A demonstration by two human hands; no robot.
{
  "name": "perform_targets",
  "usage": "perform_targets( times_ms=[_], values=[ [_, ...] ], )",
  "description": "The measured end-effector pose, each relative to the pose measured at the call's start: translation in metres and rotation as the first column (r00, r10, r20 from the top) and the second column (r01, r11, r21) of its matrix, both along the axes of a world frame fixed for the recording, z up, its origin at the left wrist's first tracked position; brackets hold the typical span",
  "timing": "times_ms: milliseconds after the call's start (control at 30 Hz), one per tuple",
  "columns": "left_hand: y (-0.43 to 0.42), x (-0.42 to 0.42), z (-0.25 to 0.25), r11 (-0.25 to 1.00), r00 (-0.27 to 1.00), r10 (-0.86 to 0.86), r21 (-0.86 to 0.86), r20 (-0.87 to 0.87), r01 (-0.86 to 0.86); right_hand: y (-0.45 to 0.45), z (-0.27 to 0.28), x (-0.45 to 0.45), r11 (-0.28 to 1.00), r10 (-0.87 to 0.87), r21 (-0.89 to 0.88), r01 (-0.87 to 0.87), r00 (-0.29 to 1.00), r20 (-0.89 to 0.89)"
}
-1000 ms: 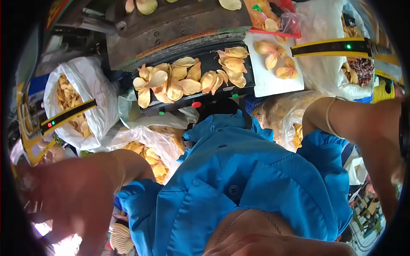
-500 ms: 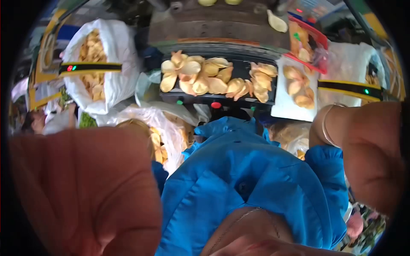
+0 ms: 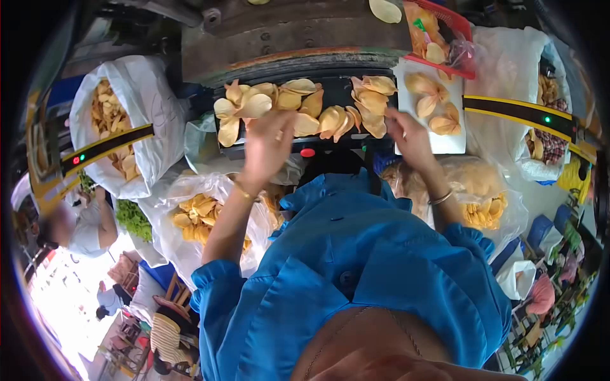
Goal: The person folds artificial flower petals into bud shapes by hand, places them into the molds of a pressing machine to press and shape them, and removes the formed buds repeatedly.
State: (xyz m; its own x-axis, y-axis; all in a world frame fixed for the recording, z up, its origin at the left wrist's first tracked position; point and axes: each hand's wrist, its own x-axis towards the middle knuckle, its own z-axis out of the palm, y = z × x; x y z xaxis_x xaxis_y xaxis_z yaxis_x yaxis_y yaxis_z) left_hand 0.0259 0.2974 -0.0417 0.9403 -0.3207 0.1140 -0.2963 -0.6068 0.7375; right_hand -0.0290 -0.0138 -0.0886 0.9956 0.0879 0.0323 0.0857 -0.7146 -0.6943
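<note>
My left hand (image 3: pixel 270 146) reaches over the left part of a dark work surface (image 3: pixel 340 92), its fingers loosely bent and apart, beside a cluster of pale yellow-orange petal-shaped pieces (image 3: pixel 238 105). It covers some of these pieces. At the surface's right edge is my right hand (image 3: pixel 412 136), with thumb and fingers apart and no piece visible in it. A second cluster of petal-shaped pieces (image 3: pixel 372 105) lies just left of its fingertips. More of them rest on a white board (image 3: pixel 448 143) to the right.
A heavy dark machine block (image 3: pixel 286 38) stands behind the work surface. White sacks of pieces (image 3: pixel 155 105) flank it, and clear plastic bags (image 3: pixel 219 184) lie nearer me. A red basket (image 3: pixel 467 54) is at the back right. Other people (image 3: pixel 89 225) are at the left.
Both hands have come down from close to the camera to the work surface. The view has shifted, so the piles appear further left. The clusters look much the same.
</note>
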Motion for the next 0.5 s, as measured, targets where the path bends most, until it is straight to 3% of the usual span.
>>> perform_targets(
  times_ms=[33,67,133,200,400,500],
  values=[
    [-0.011,-0.003,-0.024,0.997,0.992,-0.075,0.011,0.101,0.075,-0.004,-0.023,-0.017,0.999,-0.045,0.021,0.049,0.989,-0.144],
    [-0.024,-0.002,-0.044,0.986,0.975,-0.167,0.030,0.149,0.165,-0.002,-0.031,-0.019,0.998,-0.048,0.022,0.052,0.987,-0.155],
    [-0.055,0.002,-0.067,0.962,0.945,-0.274,0.053,0.178,0.269,0.010,-0.043,-0.022,0.991,-0.136,-0.032,0.133,0.986,-0.096],
    [-0.089,0.012,-0.075,0.894,0.850,-0.445,0.191,0.281,0.405,0.017,-0.050,-0.018,0.970,-0.227,-0.093,0.225,0.974,-0.016],
    [-0.131,0.042,-0.110,0.923,0.857,-0.378,0.067,0.350,0.379,0.004,-0.065,0.028,0.961,-0.189,-0.194,0.199,0.980,0.068],
    [-0.135,0.050,-0.117,0.872,0.843,-0.478,0.249,0.247,0.421,-0.005,-0.078,0.031,0.991,-0.059,-0.110,0.072,0.991,0.118]
  ],
)
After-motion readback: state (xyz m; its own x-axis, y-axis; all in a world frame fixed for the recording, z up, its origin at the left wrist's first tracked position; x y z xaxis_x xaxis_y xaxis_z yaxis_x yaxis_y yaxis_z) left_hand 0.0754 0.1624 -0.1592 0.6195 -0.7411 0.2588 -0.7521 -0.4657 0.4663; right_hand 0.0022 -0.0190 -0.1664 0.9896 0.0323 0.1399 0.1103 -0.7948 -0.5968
